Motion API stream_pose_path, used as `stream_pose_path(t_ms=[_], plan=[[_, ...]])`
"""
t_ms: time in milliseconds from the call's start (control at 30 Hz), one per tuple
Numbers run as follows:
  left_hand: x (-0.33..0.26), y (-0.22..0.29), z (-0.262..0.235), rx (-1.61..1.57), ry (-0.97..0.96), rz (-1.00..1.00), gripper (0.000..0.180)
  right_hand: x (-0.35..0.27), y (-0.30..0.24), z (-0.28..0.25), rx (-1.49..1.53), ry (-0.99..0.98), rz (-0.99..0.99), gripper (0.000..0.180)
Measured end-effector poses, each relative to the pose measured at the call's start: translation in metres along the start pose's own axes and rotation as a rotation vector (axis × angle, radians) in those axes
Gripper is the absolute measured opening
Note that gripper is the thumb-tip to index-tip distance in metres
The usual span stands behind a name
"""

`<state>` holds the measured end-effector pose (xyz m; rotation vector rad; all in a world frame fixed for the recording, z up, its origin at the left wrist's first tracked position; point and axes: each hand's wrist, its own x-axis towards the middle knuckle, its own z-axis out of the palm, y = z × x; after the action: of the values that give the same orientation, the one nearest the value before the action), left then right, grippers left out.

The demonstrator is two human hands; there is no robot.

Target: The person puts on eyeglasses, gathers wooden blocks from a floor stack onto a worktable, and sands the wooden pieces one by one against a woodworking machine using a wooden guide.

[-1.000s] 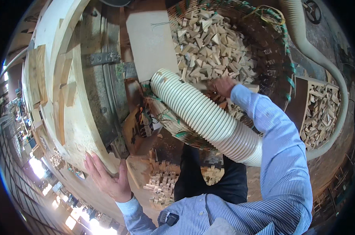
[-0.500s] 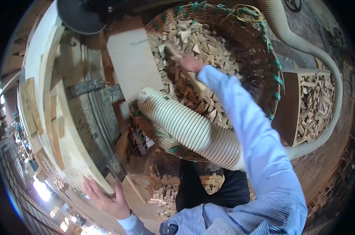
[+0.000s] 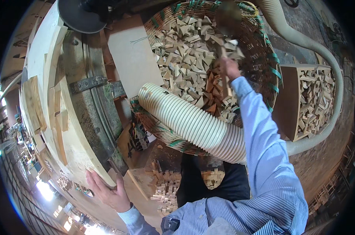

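Head view: right hand (image 3: 229,67) clenching around wood strip (image 3: 225,84) above basket (image 3: 269,58) of offcuts (image 3: 185,51), beside hose (image 3: 193,125). Left hand (image 3: 107,192) spreading open, fingers (image 3: 92,178) pressing against counter (image 3: 73,137) edge.

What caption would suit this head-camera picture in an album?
Right hand over a woven basket of wood offcuts; left hand on the bench edge.

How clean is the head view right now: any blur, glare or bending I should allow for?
Head view: the right hand over the woven basket and the wood scraps near it are motion-smeared; bright glare blows out the lower left beyond the left hand; fisheye bends the workbench edge and ribbed hose toward the dark rim.
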<state>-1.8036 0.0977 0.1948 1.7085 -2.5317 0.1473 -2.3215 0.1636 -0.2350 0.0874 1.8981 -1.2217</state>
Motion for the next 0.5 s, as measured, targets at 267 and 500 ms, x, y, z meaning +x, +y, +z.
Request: stream_pose_path(t_ms=[267, 500], plan=[[-0.001, -0.006, 0.003, -0.057, 0.004, -0.044, 0.083, -0.111, -0.035, -0.081, -0.237, -0.051, 0.072, 0.053], [0.002, 0.004, -0.001, -0.033, 0.001, -0.031, 0.08, -0.097, -0.084, 0.102, -0.42, -0.779, 0.234, 0.051]])
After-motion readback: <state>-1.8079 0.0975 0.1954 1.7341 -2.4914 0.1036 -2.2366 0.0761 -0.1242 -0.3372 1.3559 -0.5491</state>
